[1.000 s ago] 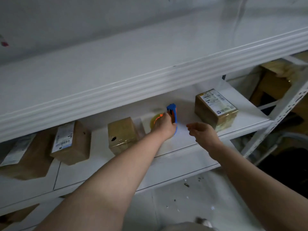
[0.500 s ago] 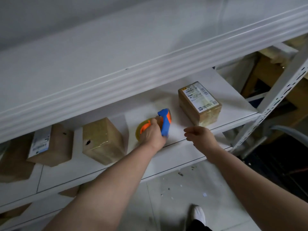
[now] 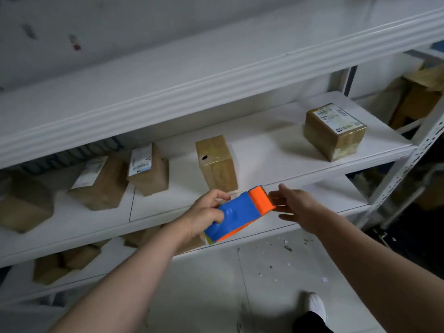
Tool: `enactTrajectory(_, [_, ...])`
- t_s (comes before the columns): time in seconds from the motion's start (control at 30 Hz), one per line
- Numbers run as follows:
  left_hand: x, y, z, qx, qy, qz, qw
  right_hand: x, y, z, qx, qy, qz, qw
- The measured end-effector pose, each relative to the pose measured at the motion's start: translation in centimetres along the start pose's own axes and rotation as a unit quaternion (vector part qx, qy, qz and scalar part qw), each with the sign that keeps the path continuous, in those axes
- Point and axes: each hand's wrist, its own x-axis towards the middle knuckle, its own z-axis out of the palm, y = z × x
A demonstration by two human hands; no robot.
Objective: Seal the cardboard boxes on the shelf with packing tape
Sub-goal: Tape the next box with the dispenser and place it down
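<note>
Tape dispenser (image 3: 240, 212) held before the shelf (image 3: 276, 150).
Left hand (image 3: 206, 210) grips the dispenser; right hand (image 3: 295, 205), fingers straight, lies at its 3 o'clock. Nearest box (image 3: 216, 162) stands at 12 o'clock. Freeing the tape end first seems best.

You have pale floor (image 3: 264, 296) below you, littered with small scraps (image 3: 287, 248). A white shoe (image 3: 317, 306) shows near the bottom edge. Dark marks (image 3: 76, 45) dot the wall (image 3: 144, 25).

Left hand (image 3: 206, 213) gripping tape dispenser (image 3: 240, 212), right hand (image 3: 294, 204) beside, boxes (image 3: 217, 162) on shelf (image 3: 276, 150)
</note>
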Motion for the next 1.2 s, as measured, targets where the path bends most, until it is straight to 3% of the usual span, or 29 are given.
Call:
enactTrajectory(0.1, [-3.2, -2.1, -2.6, 0.016, 0.002, -0.005, 1.000, -1.9, 0.5, 2.6, 0.060, -0.118, 0.028, 0.991])
enactTrajectory(0.23, [-6.1, -4.3, -5.2, 0.029, -0.028, 0.004, 0.999, -3.1, 0.7, 5.6, 0.044, -0.153, 0.023, 0.987])
enactTrajectory(0.3, [-7.2, -4.5, -5.8, 0.147, -0.026, 0.016, 0.989, -3.5, 0.8, 6.7, 0.027, -0.169, 0.018, 0.985])
enactTrajectory(0.37, [-8.0, -4.2, -5.9, 0.295, 0.012, 0.047, 0.954, -3.9, 0.9, 7.5, 0.013, -0.167, 0.012, 0.986])
enactTrajectory(0.47, [-8.6, -3.7, -6.1, 0.397, 0.078, 0.131, 0.905, -4.2, 0.4, 8.5, 0.023, -0.133, -0.004, 0.991])
enactTrajectory(0.6, [-7.9, -3.5, -7.4, 0.369, 0.103, 0.174, 0.907, -3.8, -1.6, 9.0, 0.006, -0.074, -0.045, 0.996])
enactTrajectory(0.77, [-6.8, -4.8, -12.8, 0.320, 0.123, 0.150, 0.927, -2.1, -6.4, 5.3, 0.102, 0.000, -0.086, 0.991])
enactTrajectory(0.9, [-4.9, -4.1, -16.5, 0.331, 0.135, 0.156, 0.921, -0.1, -10.2, 5.1, 0.078, -0.024, -0.118, 0.990])
enactTrajectory(1.03, [-2.5, -2.9, -18.6, 0.268, 0.174, 0.148, 0.936, 2.2, -12.8, 5.2, 0.071, -0.015, -0.137, 0.988])
enactTrajectory(1.2, [-0.7, -3.1, -19.6, 0.249, 0.153, 0.117, 0.949, 4.3, -13.4, 5.5, 0.050, -0.028, -0.128, 0.990])
